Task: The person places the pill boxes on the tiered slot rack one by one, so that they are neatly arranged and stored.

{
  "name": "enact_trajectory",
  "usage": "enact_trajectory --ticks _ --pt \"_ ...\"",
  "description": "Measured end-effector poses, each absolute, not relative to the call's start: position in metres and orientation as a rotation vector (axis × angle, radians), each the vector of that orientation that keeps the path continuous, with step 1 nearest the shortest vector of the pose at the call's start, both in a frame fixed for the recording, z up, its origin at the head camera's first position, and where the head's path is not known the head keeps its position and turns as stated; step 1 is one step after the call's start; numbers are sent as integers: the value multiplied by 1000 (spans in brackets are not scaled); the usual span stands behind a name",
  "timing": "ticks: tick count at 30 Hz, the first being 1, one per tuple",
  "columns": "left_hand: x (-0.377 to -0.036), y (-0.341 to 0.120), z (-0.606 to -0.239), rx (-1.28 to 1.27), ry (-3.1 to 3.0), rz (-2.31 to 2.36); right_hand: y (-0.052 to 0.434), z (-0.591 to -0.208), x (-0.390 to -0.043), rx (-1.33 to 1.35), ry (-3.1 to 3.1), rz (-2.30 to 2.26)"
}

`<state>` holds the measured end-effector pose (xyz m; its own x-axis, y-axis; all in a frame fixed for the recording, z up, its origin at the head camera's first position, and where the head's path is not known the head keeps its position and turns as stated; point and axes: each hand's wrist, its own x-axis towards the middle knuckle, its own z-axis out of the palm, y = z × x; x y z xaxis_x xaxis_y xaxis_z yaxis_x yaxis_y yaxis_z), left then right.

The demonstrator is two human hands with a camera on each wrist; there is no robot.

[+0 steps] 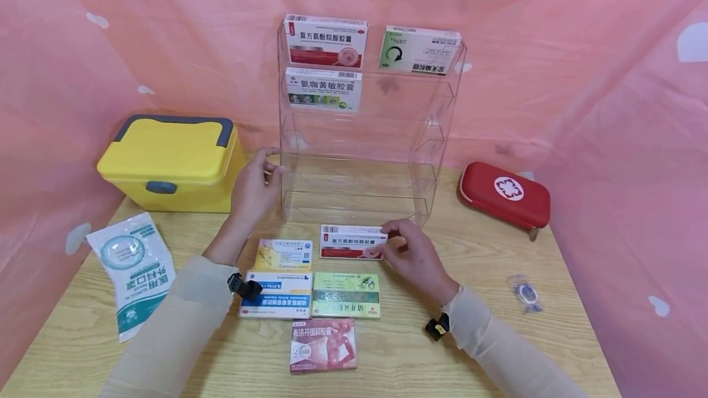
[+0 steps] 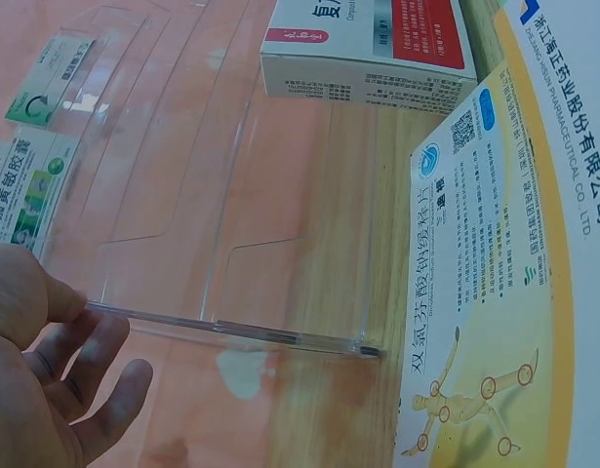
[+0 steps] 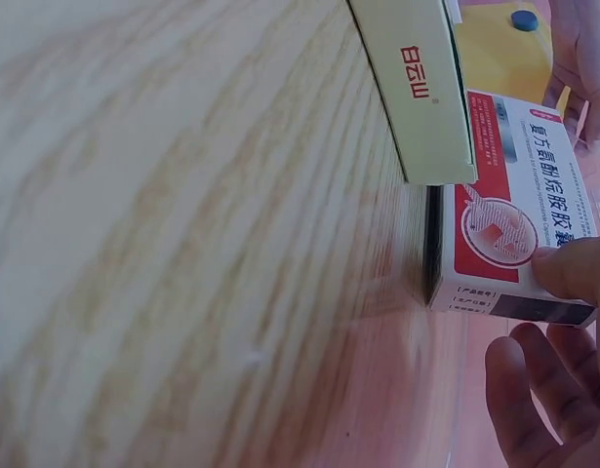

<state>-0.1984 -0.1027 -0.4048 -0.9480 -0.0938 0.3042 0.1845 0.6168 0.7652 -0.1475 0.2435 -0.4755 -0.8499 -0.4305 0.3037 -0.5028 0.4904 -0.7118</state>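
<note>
A clear plastic display rack [image 1: 354,177] with several tiers stands at the back of the table. My left hand [image 1: 257,186] holds its left side edge, thumb and fingers at the panel in the left wrist view. In front of the rack, my right hand [image 1: 412,253] pinches the right end of a red-and-white medicine box [image 1: 348,242]; the right wrist view shows the thumb on its printed face. Higher up, the rack bears another red-and-white box [image 1: 326,45], a white-and-green box [image 1: 421,51] and a white capsule box [image 1: 323,91] with green pictures.
Near me lie a yellow-and-white box [image 1: 283,255], a blue-and-white box [image 1: 276,293], a green box [image 1: 346,295] and a pink box [image 1: 323,346]. Left are a yellow case [image 1: 171,164] and a mask packet [image 1: 135,269]; right, a red pouch [image 1: 503,195] and a small wrapped roll [image 1: 525,293].
</note>
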Motion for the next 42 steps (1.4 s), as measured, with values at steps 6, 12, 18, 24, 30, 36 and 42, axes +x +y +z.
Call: enact_trajectory --ticks 6,12,18,24,30,36,42 --pt "-198 -103 -405 -70 -2531 -1257 244 -477 -148 857 -2606 1324" --pt "-198 -103 -405 -61 -2546 -1254 249 -465 -156 798 -2552 1418" --pt "-199 -104 -405 -53 -2549 -1261 248 -409 -176 730 -2367 1387" --pt "-199 -103 -405 -33 -2559 -1262 245 -331 -195 692 -2164 1303" --pt "-201 -103 -405 -29 -2557 -1246 247 -280 -223 691 -2020 1253" --pt "-200 -103 -406 -38 -2555 -1249 246 -252 -250 549 -2039 1180" --pt "-200 -103 -406 -41 -2557 -1249 242 -242 -264 488 -2152 1122"
